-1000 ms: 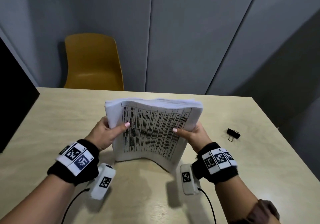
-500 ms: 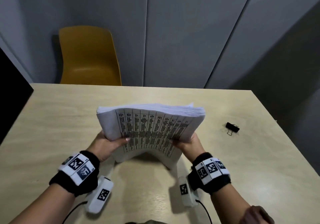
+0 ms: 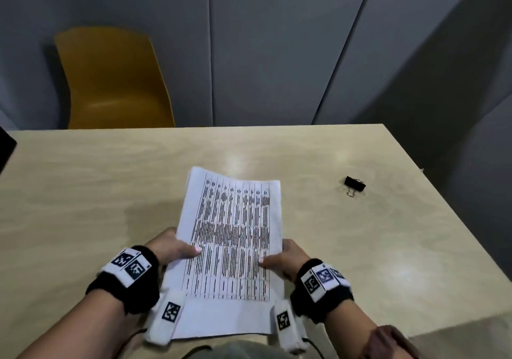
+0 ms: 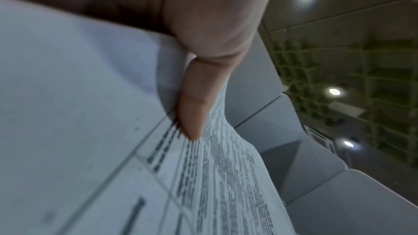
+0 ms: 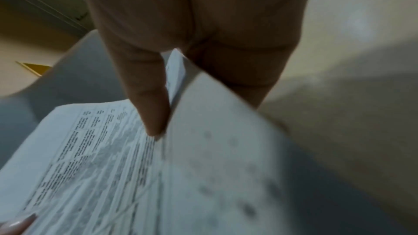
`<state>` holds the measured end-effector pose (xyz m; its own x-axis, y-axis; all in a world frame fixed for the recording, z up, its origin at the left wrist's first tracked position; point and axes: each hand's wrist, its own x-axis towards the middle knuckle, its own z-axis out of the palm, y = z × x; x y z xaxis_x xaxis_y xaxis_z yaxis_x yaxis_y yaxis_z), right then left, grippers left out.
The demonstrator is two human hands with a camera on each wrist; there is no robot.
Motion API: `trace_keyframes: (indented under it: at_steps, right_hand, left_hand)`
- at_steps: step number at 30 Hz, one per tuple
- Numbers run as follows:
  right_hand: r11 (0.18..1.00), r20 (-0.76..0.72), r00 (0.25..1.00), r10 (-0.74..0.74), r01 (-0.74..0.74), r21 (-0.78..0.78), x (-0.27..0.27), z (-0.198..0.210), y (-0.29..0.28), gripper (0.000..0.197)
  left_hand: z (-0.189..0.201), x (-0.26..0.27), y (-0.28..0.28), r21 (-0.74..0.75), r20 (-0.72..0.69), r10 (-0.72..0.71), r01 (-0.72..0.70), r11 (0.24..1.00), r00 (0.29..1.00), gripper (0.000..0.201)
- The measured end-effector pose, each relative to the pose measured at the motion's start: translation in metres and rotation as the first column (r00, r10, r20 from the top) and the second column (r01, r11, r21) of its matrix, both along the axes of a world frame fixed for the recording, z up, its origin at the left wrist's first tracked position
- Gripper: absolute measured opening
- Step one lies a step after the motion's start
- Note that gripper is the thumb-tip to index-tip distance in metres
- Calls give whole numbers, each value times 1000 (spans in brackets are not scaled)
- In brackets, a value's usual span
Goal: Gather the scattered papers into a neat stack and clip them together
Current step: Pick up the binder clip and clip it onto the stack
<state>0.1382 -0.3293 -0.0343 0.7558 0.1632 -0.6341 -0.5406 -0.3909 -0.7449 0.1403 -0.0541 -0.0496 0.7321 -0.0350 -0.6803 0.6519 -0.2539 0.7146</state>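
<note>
Paper stack (image 3: 231,231): light, floppy, slippery between sheets. Pinched at both long edges by left hand (image 3: 173,249) and right hand (image 3: 285,260). Best clipped at short edge; clip (image 3: 354,184) lying apart on bench (image 3: 83,192).

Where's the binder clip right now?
In the head view, the binder clip lies on the table, right of the paper stack, beyond the right hand.

Black wristbands (image 3: 130,283) behind both hands carry white tags printed with square black codes; white camera units (image 3: 166,317) with black cables hang beneath; pale-painted thumbnail (image 3: 197,249); brown sleeve (image 3: 388,342) behind the right band.
</note>
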Motion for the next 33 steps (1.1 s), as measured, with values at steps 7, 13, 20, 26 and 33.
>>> trace_keyframes:
  at_steps: [7,13,20,26,33]
  right_hand:
    - [964,80,996,50,-27,-265,17,-11,-29,18]
    - [591,-280,663,-695,748,303,83,6,-92,31]
    - [400,-312,518,-797,838,370,146,15,-141,52]
    - [371,-234,449,-862,875,311,169,-3,-158,45]
    - [406,-193,449,-873,886,223,147,-6,-146,29]
  left_hand:
    - [-45,-4,-1,62,-78,-13,18,998,997,58]
    - [-31,-7,-11,112,-60,50,-43,993,997,53]
    - [-20,-8,-24,120,-30,78,-74,990,997,26]
    - [-23,-8,-23,134,-35,75,-69,989,997,37]
    - [-25,-8,-21,110,-42,86,-81,991,995,42]
